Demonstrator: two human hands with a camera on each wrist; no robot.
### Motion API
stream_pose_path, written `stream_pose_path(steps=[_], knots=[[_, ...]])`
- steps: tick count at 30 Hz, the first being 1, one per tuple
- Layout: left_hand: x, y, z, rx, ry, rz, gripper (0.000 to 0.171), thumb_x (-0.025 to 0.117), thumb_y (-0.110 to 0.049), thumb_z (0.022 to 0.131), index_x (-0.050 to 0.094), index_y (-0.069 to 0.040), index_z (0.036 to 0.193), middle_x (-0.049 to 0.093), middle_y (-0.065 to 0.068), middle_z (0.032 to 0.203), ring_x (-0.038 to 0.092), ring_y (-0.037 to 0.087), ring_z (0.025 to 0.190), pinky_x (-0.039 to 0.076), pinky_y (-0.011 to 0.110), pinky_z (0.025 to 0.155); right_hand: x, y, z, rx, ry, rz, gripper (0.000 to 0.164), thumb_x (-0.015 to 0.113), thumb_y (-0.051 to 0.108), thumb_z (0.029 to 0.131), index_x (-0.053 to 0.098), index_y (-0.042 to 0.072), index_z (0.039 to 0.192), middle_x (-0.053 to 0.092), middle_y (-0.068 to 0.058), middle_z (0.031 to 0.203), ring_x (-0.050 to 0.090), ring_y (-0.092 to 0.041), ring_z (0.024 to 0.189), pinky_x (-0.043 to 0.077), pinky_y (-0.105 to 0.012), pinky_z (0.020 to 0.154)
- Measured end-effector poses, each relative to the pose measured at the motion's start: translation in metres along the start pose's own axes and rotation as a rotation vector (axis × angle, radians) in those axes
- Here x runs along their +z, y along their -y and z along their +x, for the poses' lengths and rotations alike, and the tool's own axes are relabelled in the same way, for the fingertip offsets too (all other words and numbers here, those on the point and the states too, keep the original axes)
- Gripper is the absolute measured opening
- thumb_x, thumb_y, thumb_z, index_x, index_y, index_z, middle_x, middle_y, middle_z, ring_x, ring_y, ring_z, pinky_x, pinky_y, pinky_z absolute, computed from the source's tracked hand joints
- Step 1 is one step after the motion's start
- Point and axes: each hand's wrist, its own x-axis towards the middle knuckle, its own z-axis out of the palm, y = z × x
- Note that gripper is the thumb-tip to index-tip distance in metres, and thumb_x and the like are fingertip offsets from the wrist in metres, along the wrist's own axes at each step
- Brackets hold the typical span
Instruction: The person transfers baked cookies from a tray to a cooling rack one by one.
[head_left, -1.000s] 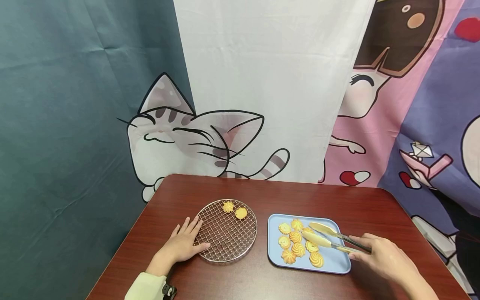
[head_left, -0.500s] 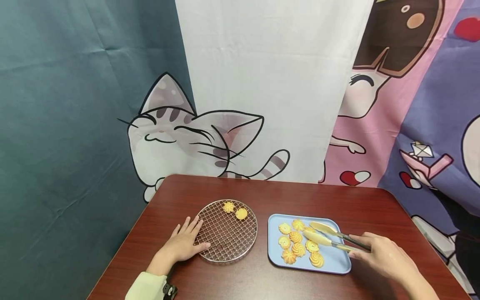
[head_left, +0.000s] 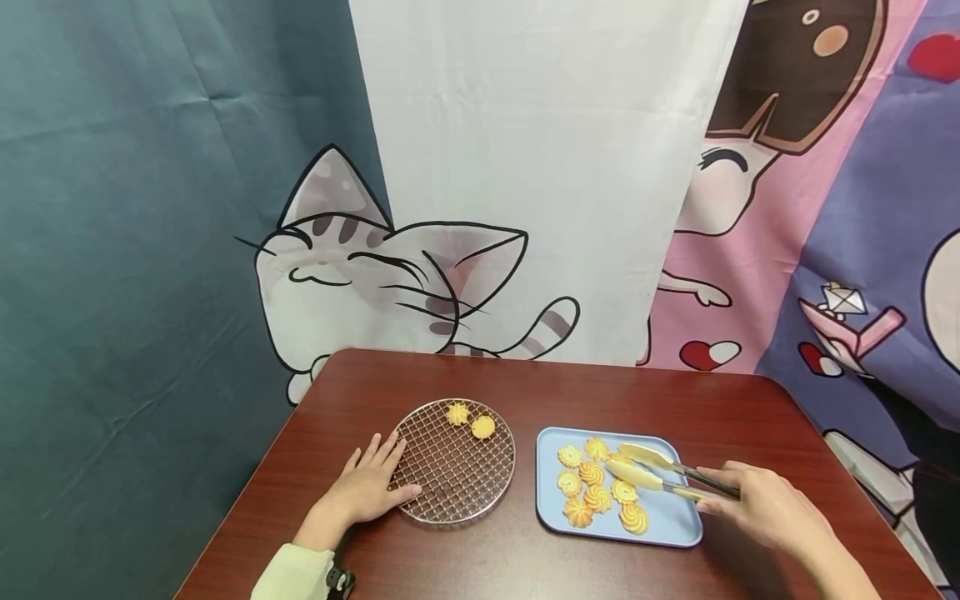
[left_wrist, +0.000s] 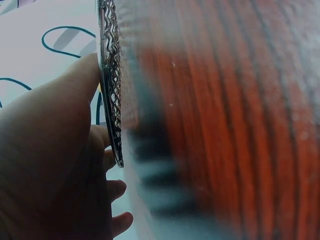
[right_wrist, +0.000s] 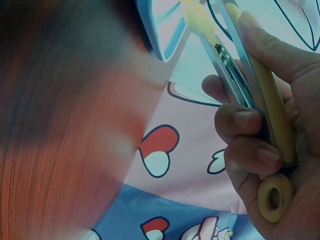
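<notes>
My left hand point(head_left: 367, 485) lies with spread, straight fingers on the left rim of a round wire cooling rack point(head_left: 457, 475); the left wrist view shows thumb and fingertips at the rack's edge. Two yellow cookies point(head_left: 483, 427) sit near the rack's far side. My right hand point(head_left: 772, 508) grips a pair of tongs point(head_left: 693, 479) with pale yellow tips, its fingers curled round the handles in the right wrist view. The parted tips are over a blue tray point(head_left: 671, 533) holding several piped swirl cookies point(head_left: 597, 498). One cookie by the tips is partly hidden; whether they touch it I cannot tell.
Rack and tray stand apart on a reddish-brown wooden table point(head_left: 495, 567), with bare wood between them. Behind the far table edge hangs a cloth backdrop point(head_left: 555, 167) with a cartoon cat.
Almost nothing differs. My right hand and the tongs have shifted very slightly; the left hand rests in the same place on the rack.
</notes>
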Motion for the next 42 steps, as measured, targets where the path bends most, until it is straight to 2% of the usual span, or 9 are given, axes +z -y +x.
stream_pose_path(steps=[5,9,16,23,32,42], knots=[[0.001,0.000,-0.001,0.001,-0.004,-0.003,0.091,0.059,-0.064,0.093,0.036,-0.003,0.157,0.026,0.017,0.165,0.016,0.044,0.153,0.016,0.067,0.119,0.000,0.001,-0.001,0.010,0.018,-0.007,0.057,0.082,0.054,0.076,0.076,0.021,0.122,0.062,0.008,0.091,0.053,-0.014,0.076,0.041,-0.035,0.059],[0.002,0.000,-0.001,0.001,-0.005,-0.003,0.091,0.059,-0.064,0.092,0.036,-0.004,0.157,0.026,0.017,0.165,0.016,0.044,0.153,0.016,0.067,0.119,0.000,0.002,-0.002,0.000,0.016,-0.015,0.055,0.083,0.052,0.076,0.076,0.021,0.122,0.060,0.009,0.089,0.052,-0.014,0.076,0.040,-0.034,0.059],[0.003,0.000,0.000,-0.001,-0.004,-0.005,0.091,0.059,-0.064,0.093,0.036,-0.004,0.157,0.026,0.017,0.165,0.015,0.044,0.153,0.016,0.067,0.118,0.000,0.003,-0.003,-0.033,-0.023,-0.035,0.051,0.084,0.048,0.077,0.077,0.023,0.120,0.061,0.010,0.090,0.051,-0.012,0.074,0.041,-0.034,0.059],[0.003,0.001,0.000,0.002,-0.009,0.000,0.091,0.059,-0.064,0.093,0.036,-0.004,0.157,0.027,0.017,0.165,0.016,0.044,0.153,0.016,0.067,0.118,-0.001,0.000,-0.009,-0.036,-0.082,-0.049,0.051,0.084,0.050,0.076,0.078,0.022,0.118,0.067,0.006,0.098,0.065,-0.018,0.081,0.051,-0.043,0.060],[0.003,0.000,0.001,0.003,-0.008,0.000,0.091,0.059,-0.064,0.093,0.036,-0.003,0.157,0.026,0.018,0.165,0.016,0.044,0.153,0.016,0.067,0.118,-0.009,0.005,-0.009,-0.035,-0.082,-0.054,0.052,0.083,0.050,0.077,0.077,0.021,0.120,0.063,0.010,0.093,0.059,-0.013,0.077,0.046,-0.037,0.058],[0.002,-0.001,0.001,-0.009,0.001,0.003,0.091,0.058,-0.065,0.093,0.036,-0.004,0.157,0.026,0.017,0.165,0.016,0.044,0.153,0.016,0.067,0.118,-0.011,0.019,-0.006,-0.125,-0.181,-0.067,0.050,0.082,0.051,0.078,0.077,0.025,0.120,0.049,0.019,0.080,0.042,0.000,0.066,0.032,-0.025,0.055]])
